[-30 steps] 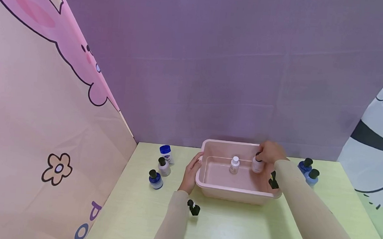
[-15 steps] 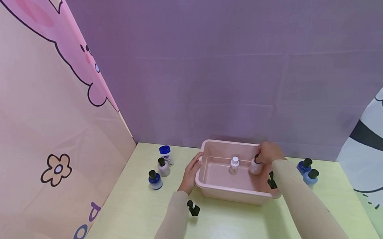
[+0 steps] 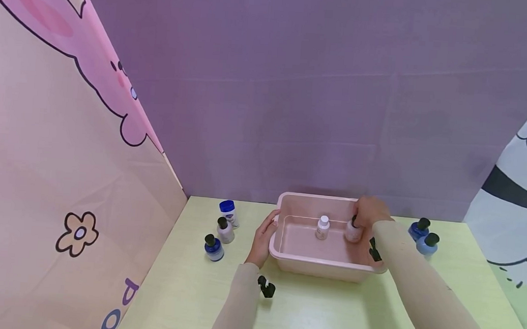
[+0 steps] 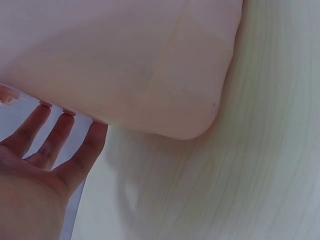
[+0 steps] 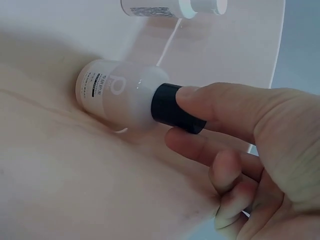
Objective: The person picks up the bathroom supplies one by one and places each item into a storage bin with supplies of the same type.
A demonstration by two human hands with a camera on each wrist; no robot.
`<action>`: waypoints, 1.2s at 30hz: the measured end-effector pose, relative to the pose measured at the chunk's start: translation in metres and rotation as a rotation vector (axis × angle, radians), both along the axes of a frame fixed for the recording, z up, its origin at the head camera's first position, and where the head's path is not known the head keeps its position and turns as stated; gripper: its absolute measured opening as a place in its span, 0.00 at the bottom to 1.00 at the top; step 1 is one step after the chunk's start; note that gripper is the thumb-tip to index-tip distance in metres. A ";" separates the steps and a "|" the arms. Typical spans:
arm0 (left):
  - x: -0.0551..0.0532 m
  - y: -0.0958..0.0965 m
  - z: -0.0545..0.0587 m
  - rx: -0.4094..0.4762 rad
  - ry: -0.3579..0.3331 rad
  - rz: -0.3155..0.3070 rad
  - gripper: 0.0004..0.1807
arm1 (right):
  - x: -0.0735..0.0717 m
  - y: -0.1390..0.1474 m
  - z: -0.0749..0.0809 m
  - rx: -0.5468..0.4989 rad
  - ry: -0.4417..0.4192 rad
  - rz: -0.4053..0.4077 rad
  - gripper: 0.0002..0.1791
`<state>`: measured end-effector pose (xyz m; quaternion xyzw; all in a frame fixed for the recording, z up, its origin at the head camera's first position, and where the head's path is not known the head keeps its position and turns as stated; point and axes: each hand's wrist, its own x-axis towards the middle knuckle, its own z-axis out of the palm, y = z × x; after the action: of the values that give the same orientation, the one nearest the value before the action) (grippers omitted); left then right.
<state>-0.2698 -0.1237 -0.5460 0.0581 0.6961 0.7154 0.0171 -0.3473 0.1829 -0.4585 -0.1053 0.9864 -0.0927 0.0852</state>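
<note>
A pink plastic basin (image 3: 320, 269) stands on the table. Inside, my right hand (image 3: 372, 212) pinches the black cap of a whitish bottle (image 5: 120, 95) between thumb and index finger, near the basin's right end. The bottle's label faces the right wrist camera, and its base appears to meet the basin floor. A white-capped white bottle (image 3: 322, 228) stands upright left of it in the basin. My left hand (image 3: 261, 241) rests against the basin's left end; in the left wrist view its fairly straight fingers (image 4: 82, 155) touch the edge with their tips.
Left of the basin stand a blue-lidded white jar (image 3: 229, 213), a black-capped whitish bottle (image 3: 225, 231) and a dark blue bottle (image 3: 214, 250). To its right are another dark blue bottle (image 3: 418, 229) and a light blue bottle (image 3: 427, 246). A purple cloth wall (image 3: 295, 110) rises behind the table.
My right hand and the black-capped bottle have shifted very slightly within the basin, a little left and then slightly back right. The left hand and the basin stay in place.
</note>
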 end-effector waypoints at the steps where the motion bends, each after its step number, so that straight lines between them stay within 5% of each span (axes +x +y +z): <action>1: 0.000 0.000 0.000 0.003 0.002 -0.002 0.24 | 0.000 0.000 0.000 0.008 0.001 0.000 0.03; 17: 0.002 0.000 -0.001 -0.011 -0.008 -0.009 0.24 | 0.003 -0.004 -0.003 0.110 -0.006 0.020 0.06; 36: 0.000 0.000 -0.002 0.006 0.004 -0.011 0.24 | 0.003 -0.005 -0.002 0.097 -0.056 0.014 0.04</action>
<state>-0.2695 -0.1236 -0.5481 0.0632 0.6936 0.7173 0.0195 -0.3445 0.1780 -0.4609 -0.1053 0.9862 -0.0472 0.1185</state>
